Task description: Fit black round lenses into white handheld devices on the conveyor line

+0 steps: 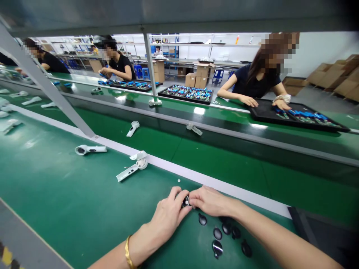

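Observation:
My left hand [169, 211] curls its thumb and fingers around a small round black-and-white part [185, 202], which is mostly hidden by fingers. From the other side, the pinched fingertips of my right hand [211, 201] meet the same part. Several round black discs with small tabs lie loose below my right hand, among them a shiny disc [217, 248] and a matte disc [202, 219]. A tiny white piece [178, 181] rests just beyond my left hand. Further left is an opened white handheld-fan-shaped housing [131, 170] with a wire showing.
Another white housing [91, 149] lies left on the green bench [84, 209]. More housings, including one [133, 128], sit on the green belt [165, 144] behind a white strip. A slanted metal post [56, 89] and overhead shelf frame the view. Opposite, a co-worker [260, 74] touches a black tray [269, 114].

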Demonstrator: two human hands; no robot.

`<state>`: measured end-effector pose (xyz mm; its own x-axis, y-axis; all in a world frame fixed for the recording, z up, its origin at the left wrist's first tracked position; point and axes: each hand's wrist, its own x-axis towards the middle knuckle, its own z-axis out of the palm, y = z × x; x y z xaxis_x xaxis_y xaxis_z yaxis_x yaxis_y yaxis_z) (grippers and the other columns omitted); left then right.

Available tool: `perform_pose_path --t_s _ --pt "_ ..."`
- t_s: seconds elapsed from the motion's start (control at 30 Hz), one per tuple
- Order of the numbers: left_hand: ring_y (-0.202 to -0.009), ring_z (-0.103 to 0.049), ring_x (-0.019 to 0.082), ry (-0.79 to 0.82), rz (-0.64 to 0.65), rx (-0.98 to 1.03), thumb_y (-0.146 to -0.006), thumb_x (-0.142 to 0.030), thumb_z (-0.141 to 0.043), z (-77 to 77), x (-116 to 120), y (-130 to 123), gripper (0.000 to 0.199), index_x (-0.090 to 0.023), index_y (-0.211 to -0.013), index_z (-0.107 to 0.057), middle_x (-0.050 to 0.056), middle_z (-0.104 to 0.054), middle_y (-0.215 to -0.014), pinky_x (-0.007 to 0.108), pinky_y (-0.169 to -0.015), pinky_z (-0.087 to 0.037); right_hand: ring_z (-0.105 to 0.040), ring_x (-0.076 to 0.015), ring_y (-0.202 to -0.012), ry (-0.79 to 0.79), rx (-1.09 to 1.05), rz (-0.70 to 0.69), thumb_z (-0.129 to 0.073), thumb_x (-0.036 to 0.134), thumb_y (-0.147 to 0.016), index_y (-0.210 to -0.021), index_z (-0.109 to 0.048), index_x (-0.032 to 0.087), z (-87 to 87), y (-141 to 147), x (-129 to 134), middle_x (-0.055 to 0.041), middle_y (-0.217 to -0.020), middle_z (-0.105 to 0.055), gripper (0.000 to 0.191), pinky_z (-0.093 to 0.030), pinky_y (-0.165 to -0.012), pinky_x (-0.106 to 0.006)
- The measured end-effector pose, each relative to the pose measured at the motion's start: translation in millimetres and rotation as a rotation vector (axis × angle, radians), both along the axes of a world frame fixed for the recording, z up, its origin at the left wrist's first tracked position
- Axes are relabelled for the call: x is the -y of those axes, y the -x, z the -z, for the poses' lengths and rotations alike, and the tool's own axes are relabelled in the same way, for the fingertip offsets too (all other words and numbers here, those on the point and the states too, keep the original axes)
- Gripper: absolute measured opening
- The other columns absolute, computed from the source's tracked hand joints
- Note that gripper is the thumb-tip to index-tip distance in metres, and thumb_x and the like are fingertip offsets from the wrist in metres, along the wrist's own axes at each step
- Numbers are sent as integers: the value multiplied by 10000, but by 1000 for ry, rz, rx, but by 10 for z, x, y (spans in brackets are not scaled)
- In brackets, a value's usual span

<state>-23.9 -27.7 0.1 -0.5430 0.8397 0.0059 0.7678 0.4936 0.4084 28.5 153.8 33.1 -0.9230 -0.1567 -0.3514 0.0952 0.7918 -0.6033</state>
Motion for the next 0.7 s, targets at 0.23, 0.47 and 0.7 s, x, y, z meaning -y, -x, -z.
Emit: perform_pose_path --t_s 0.23,0.47,0.7 --pt "-857 -640 195 -14 -34 29 -877 -264 -529 -25 -13 -2 352 -231 -1207 -413 66 -485 -1165 347 -699 -570 -609 -236 -666 -316 -75 92 -356 242 -890 -839 -612 188 -162 -68 207 -102 -734 -671 266 -280 -548 -303" --pt "-811 -649 193 15 -36 15 -884 -268 -515 -34 -14 -10 350 -198 -1208 -400 87 -493 -1181 345 -678 -567 -614 -236 -706 -274 -22 49 -427 177 -819 -844 -632 171 -220 64 255 -105 -762 -675 206 -342 -590 -302" --pt "-808 -644 186 24 -29 0 -884 -298 -534 -4 -27 -10 348 -217 -1196 -403 67 -492 -1167 335 -660 -567 -438 -100 -528 116 122 -28 -456 214 -769 -621 -558 178 -38 242 -62 43 -526 -479 184 -312 -505 -209"
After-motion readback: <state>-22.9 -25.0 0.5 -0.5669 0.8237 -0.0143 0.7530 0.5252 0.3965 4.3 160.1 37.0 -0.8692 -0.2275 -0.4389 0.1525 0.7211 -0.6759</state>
